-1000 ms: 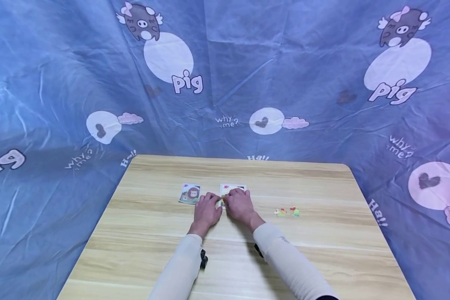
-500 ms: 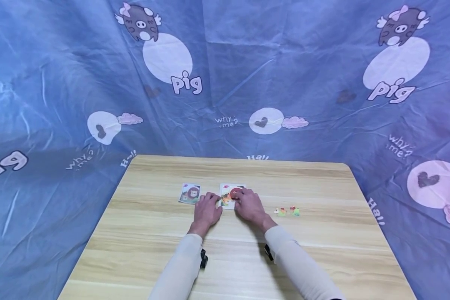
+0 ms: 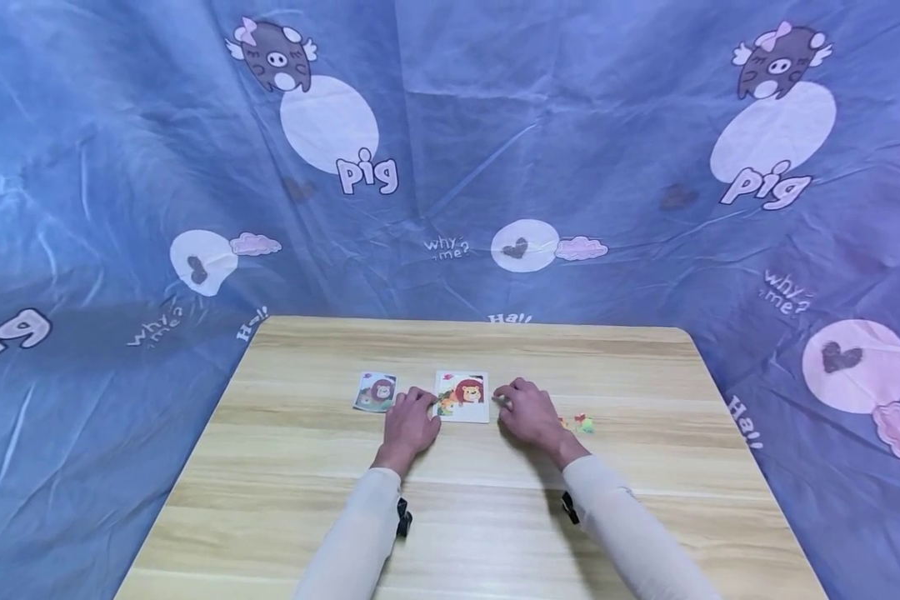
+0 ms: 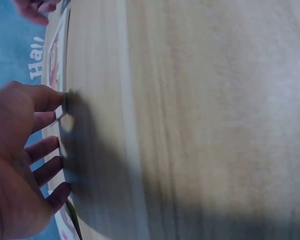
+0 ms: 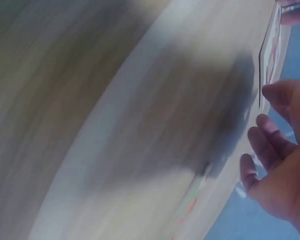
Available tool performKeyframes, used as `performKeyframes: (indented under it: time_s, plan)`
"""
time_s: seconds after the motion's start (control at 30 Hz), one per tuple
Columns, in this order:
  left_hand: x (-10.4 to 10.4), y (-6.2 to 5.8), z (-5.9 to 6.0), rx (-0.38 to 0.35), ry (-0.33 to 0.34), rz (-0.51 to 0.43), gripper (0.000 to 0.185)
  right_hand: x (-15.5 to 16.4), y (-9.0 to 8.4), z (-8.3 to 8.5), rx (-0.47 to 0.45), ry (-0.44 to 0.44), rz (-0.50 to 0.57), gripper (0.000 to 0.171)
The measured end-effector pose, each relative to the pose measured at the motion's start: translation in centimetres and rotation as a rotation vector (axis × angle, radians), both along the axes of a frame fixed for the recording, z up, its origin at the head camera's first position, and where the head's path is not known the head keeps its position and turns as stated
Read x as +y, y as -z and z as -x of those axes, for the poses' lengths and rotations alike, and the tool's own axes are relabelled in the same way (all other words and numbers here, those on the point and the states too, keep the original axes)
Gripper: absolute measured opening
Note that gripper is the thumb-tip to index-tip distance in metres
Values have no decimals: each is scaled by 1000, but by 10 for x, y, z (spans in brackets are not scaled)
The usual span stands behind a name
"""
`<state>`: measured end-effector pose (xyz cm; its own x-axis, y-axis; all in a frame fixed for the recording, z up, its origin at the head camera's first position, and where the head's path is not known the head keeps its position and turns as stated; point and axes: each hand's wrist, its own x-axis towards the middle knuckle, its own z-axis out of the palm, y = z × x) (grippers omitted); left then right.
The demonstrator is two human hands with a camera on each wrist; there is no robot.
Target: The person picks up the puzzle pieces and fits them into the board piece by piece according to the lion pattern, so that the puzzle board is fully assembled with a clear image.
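Observation:
A white-bordered puzzle board lies flat near the middle of the table, with a lion picture and a bare white area at its lower right. My left hand holds the board at its left side; in the left wrist view, thumb and forefinger are at its corner. Just right of the board is my right hand, apart from it, with fingers loosely bent and nothing visible between them. Two puzzle pieces lie beyond that hand: one green and red puzzle piece shows well, the other is mostly hidden by the hand.
To the left of the board lies a small lion picture card, partly behind my left fingers. The wooden table ends at a blue printed cloth at the back and both sides.
My right hand has drawn away rightward from over the board, uncovering the lion's face, and now partly covers one loose piece. My left hand keeps its place at the board's left edge.

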<state>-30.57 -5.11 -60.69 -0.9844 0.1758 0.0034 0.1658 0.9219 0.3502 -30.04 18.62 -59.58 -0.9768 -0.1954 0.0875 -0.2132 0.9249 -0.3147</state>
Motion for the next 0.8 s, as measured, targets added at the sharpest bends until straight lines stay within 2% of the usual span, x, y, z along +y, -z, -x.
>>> performKeyframes:
  time_s: [0.23,0.37,0.8]
  plan:
    - [-1,-6,2,-19,26,3,39,29,-4,-11,-55,22,-32,37]
    - [-3,-6,2,-19,21,-2,38,43,-6,-16,-54,20,-37,40]
    - [-3,5,1,23,13,-68,39,77,-11,-34,-82,59,-75,44]
